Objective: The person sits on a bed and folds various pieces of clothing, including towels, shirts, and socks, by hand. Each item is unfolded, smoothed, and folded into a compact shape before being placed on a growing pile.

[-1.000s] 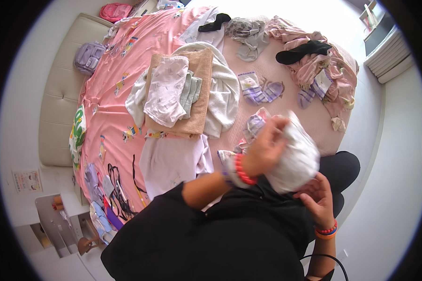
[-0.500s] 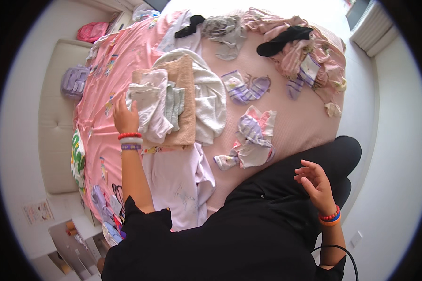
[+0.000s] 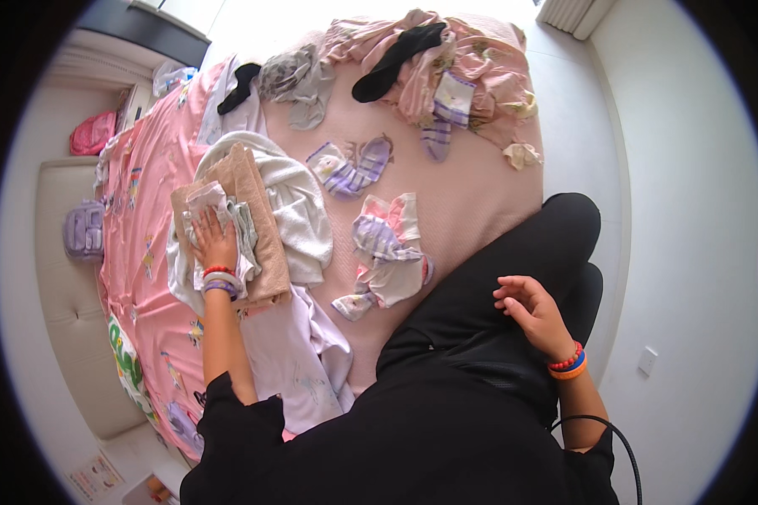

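My left hand [image 3: 214, 244] lies flat with fingers spread on a small stack of folded pale garments [image 3: 246, 240]. Under that stack is a folded tan towel [image 3: 271, 268], which rests on a rumpled white towel [image 3: 299, 227]. My right hand [image 3: 537, 318] hovers over my black-trousered thigh, fingers loosely curved and apart, with nothing in it. Between the hands, a loose heap of pink, white and purple socks [image 3: 387, 252] sits on the bed. Beyond it lies a pair of purple-striped socks [image 3: 349, 172]. A pale lilac garment [image 3: 299, 362] is spread close to my left forearm.
Crumpled pink clothes [image 3: 488, 67] with a black sock [image 3: 400, 63] lie at the bed's far right. A grey garment [image 3: 299, 80] and another black sock [image 3: 241, 88] are farther left. A purple bag [image 3: 84, 230] leans by the headboard [image 3: 67, 337]. A black cable [image 3: 619, 433] loops by my right arm.
My left hand has moved from the stack's left edge onto its top and now presses flat. My right hand stays raised over my leg. The whole view has shifted and turned.
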Tool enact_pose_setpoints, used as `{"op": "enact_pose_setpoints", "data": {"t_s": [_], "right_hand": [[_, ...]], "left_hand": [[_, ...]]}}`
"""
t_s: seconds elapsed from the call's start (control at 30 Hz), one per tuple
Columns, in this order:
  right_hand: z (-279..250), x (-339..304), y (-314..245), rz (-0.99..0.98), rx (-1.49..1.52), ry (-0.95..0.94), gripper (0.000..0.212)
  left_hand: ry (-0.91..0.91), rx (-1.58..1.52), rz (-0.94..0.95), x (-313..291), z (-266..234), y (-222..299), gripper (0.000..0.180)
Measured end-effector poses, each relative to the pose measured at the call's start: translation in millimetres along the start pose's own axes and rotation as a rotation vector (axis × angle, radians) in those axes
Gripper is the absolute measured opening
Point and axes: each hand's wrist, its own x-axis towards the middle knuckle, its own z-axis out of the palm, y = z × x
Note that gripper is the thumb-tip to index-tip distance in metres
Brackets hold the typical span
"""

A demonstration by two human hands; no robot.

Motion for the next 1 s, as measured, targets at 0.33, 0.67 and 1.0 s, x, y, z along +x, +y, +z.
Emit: {"op": "enact_pose_setpoints", "data": {"t_s": [0.33,0.67,1.0], "right_hand": [[-14,-33,1,-0.002,0.018,0.135,0.025],[-31,-100,46,0.025,0.223,0.553,0.022],[-28,-73,26,0.031,0.147,0.455,0.02]], "left_hand": [[0.328,-0.69,0.626,57,-48,226,0.049],[0.215,-0.733,0.527,131,-19,340,0.028],[-0.02,-0.724,0.259,123,39,345,0.06]]}}
